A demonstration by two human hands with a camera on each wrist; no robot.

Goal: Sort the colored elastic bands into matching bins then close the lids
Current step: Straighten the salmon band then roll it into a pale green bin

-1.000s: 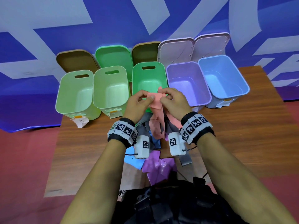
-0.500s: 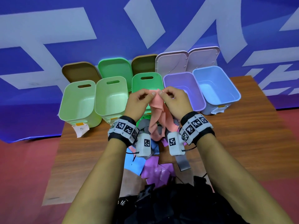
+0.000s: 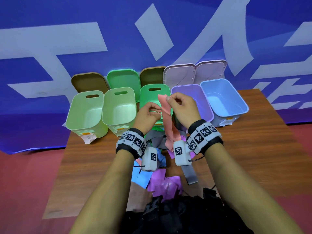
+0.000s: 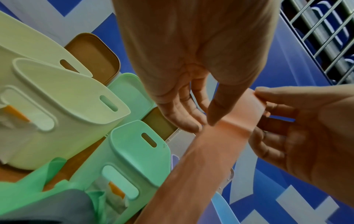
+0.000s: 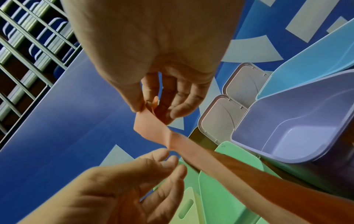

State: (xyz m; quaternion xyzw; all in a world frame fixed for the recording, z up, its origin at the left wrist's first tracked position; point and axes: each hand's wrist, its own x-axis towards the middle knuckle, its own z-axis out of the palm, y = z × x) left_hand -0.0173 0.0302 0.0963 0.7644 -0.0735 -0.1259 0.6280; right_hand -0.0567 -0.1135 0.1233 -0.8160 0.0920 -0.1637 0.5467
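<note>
Salmon band (image 3: 166, 115) held up between my two hands, over the bright green bin (image 3: 154, 98).

From the left: my left hand (image 3: 146, 115) curls beside the band, though I cannot tell if its grip is clamped on it. My right hand (image 3: 183, 109) pinches the band's top end, thumb against fingers. Its tail hangs to the band pile (image 3: 160, 166) on the bench (image 3: 253, 149).

We seem to be at a staged recording setup: a wooden table (image 3: 253, 141) against a blue printed backdrop (image 3: 67, 31), upper frame, open bins (image 3: 86, 114) lined along it.
</note>
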